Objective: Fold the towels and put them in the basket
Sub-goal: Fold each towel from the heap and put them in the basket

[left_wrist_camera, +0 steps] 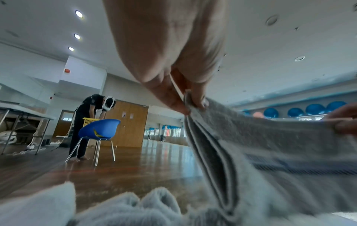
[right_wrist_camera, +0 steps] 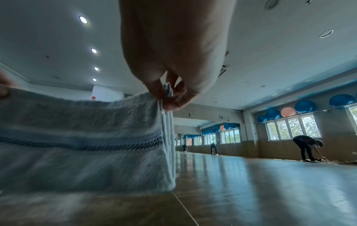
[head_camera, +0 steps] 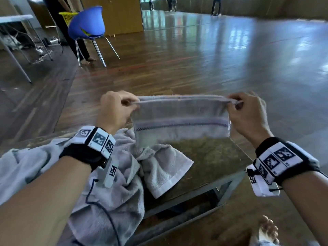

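Both hands pinch the folded towel (head_camera: 181,118) by its top corners, left hand (head_camera: 115,110) and right hand (head_camera: 248,112), stretched taut above the table's (head_camera: 218,157) far edge.

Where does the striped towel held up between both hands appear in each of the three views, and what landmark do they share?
Head: striped towel centre, stretched between both hands.
Left wrist: right half, hanging from pinching fingers.
Right wrist: left half.
Shared landmark: its dark stitched stripe.

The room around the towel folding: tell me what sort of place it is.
Probably a gym or dance studio hall: a wide polished wooden floor, exercise balls stored high along the window wall, and what looks like a mirrored wall at the far end.
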Motion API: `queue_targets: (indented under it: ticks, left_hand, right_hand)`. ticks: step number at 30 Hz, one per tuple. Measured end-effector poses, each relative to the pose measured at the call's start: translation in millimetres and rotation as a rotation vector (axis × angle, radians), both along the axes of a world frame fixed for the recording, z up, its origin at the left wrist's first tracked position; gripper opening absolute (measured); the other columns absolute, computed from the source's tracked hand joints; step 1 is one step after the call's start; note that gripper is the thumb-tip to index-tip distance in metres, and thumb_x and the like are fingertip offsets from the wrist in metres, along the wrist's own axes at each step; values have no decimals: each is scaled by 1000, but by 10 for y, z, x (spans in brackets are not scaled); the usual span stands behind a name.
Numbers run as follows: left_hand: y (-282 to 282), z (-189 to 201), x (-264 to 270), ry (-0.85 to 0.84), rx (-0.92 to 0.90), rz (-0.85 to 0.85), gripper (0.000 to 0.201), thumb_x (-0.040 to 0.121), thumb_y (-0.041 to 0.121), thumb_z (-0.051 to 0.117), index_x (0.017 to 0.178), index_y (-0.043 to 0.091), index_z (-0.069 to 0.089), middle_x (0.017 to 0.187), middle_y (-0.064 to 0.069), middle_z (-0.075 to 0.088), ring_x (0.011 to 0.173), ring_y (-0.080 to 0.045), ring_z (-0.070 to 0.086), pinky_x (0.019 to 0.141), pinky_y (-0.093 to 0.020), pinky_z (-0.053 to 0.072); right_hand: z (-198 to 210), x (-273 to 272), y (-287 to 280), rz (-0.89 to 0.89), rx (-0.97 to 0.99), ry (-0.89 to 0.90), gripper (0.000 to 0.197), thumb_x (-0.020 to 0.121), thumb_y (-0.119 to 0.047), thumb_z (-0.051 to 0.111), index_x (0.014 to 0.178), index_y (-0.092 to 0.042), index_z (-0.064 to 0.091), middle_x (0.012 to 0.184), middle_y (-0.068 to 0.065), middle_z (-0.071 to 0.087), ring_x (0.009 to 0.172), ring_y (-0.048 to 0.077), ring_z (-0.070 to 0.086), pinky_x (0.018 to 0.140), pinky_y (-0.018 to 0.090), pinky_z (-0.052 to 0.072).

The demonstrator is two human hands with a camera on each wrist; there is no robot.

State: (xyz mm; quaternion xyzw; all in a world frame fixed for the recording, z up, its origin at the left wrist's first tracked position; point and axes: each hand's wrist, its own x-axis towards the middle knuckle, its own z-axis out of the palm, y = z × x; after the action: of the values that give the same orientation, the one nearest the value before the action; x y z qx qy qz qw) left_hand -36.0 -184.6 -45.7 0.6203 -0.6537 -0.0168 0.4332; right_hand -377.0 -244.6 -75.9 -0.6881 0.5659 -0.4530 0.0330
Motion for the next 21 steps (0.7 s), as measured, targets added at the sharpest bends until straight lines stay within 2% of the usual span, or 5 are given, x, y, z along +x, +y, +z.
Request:
queue_targets:
  ticks: [6,9,12,17,21]
  left_hand:
    - [397,73,-8,-89,-170,-100,18,78,-2,77,94,5,75,97,-5,73,89,-18,68,83,-29,54]
    - [551,-211,-35,-171,209,-199,17,77,-7,74,90,3,77,96,-10,74,92,-27,69,86,-37,54]
    - [598,-426,-10,-294,502,-211,15,76,-2,70,80,10,79,91,-6,75,89,-23,68,86,-40,53]
    - [488,-511,-68,-157,489,15,14,83,21,66,70,18,67,66,12,65,71,-14,64,62,-26,45]
    - [424,-587,-179,-139,483,107,51,86,34,66,48,5,49,40,20,52,44,-3,51,49,-23,32]
  right_hand:
    - [-25,-262,329,80,-96,-120,20,83,-4,67,97,-19,70,102,-1,60,89,19,61,77,35,54]
    - [-330,-463,484,194,246,203,26,78,3,69,84,-23,68,93,2,66,78,19,61,69,23,42]
    - [-584,-592,632,313,645,394,40,72,2,73,73,-37,61,82,-11,66,71,1,58,59,7,35]
    - [-690,-490,669,97,617,141,10,82,-20,61,88,-28,59,82,-4,67,79,19,63,66,31,46]
    - [-697,-363,671,-29,660,122,12,89,-37,56,92,-26,53,93,2,61,83,24,58,76,41,52]
